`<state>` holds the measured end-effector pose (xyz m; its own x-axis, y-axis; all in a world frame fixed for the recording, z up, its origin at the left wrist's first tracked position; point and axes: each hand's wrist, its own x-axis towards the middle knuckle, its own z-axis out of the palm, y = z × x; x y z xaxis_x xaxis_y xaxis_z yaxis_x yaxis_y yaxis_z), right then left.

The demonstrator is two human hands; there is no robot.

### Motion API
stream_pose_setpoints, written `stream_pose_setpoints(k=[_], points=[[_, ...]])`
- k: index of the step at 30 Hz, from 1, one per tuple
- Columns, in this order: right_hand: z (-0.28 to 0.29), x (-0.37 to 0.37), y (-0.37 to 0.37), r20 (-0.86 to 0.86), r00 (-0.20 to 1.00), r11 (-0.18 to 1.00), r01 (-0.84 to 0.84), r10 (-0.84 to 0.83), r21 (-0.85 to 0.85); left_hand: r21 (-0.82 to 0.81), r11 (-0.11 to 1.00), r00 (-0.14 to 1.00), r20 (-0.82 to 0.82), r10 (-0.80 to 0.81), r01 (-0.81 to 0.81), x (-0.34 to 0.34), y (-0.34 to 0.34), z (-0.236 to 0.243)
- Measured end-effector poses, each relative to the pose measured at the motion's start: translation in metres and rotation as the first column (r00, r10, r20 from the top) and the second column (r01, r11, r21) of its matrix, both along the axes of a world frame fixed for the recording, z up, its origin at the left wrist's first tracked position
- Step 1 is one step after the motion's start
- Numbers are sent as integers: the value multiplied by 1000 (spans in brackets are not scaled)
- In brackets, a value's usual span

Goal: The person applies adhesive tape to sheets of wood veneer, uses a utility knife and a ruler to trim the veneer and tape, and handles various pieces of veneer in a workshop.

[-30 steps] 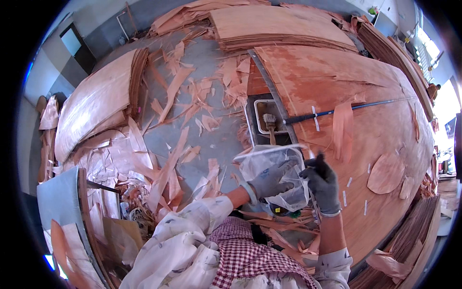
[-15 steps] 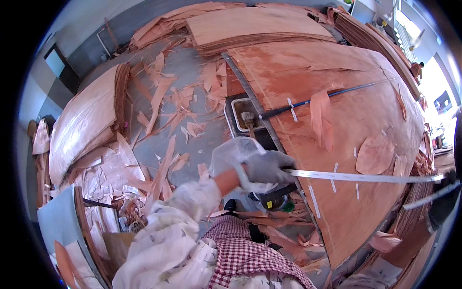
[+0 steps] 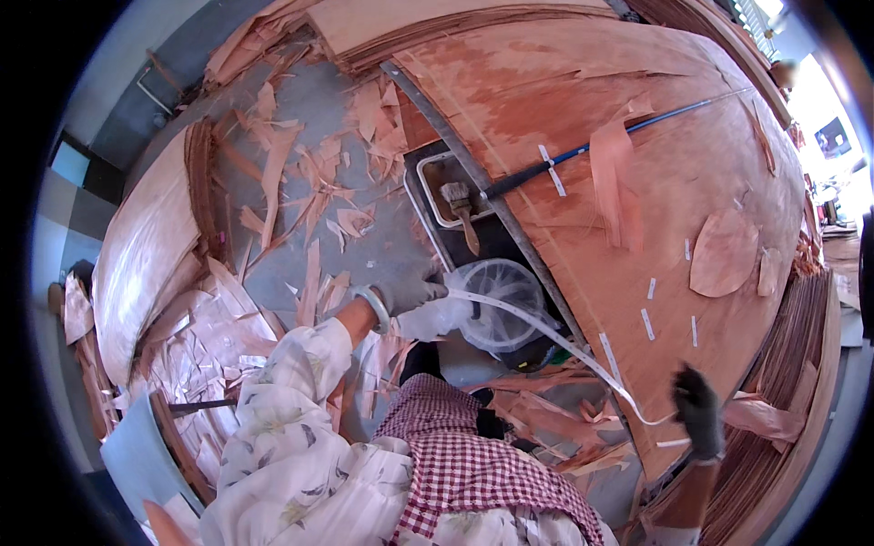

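Observation:
A long white tape strip (image 3: 583, 353) sags in a curve between my two hands. My left hand (image 3: 407, 293), in a grey glove, pinches its near-left end above the floor. At the right, over the corner of the large reddish veneer sheet (image 3: 555, 255), my right hand (image 3: 696, 409) wears a dark glove and is blurred. The strip's other end meets its curled fingers. A short white piece (image 3: 672, 443) shows beside that hand; whether it is held or lies on the sheet I cannot tell. Several short white tape pieces (image 3: 647, 323) lie on the veneer.
A brush (image 3: 462, 217) rests across a tray (image 3: 426, 187) at the sheet's left edge. Clear plastic (image 3: 501, 309) covers a dark container below it. A blue pole (image 3: 628, 130) lies across the veneer. Torn scraps (image 3: 282, 168) litter the floor; veneer stacks (image 3: 150, 232) stand around.
My left hand has moved left, off the sheet's edge. My right hand has come inward and down over the sheet's corner. The tape, taut before, now hangs slack. The view has shifted.

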<state>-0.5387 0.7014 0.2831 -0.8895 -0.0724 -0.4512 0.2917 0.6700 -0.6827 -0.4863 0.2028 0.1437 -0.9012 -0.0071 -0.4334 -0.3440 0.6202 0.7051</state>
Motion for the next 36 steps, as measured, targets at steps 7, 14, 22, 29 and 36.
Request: stream_pose_setpoints(k=[7,14,22,29,36], points=[[-149,-61,-289,-331,714,746,-664,617,-41,290,947,987,40,-154,136,-49,-62,-36],[-230,-109,-368,-165,876,850,-481,453,-215,-302,913,901,-250,-354,275,-119,-115,-66],[-202,-88,-384,-307,914,940,-316,266,-128,-716,689,900,-223,-375,110,-223,-112,-102],[-243,-94,-394,-52,986,916,-167,159,-365,-670,739,857,-339,-389,70,-225,-120,-129],[-201,-110,-399,160,972,809,-48,174,-586,-409,866,764,-643,-49,-289,-133,-238,-11]])
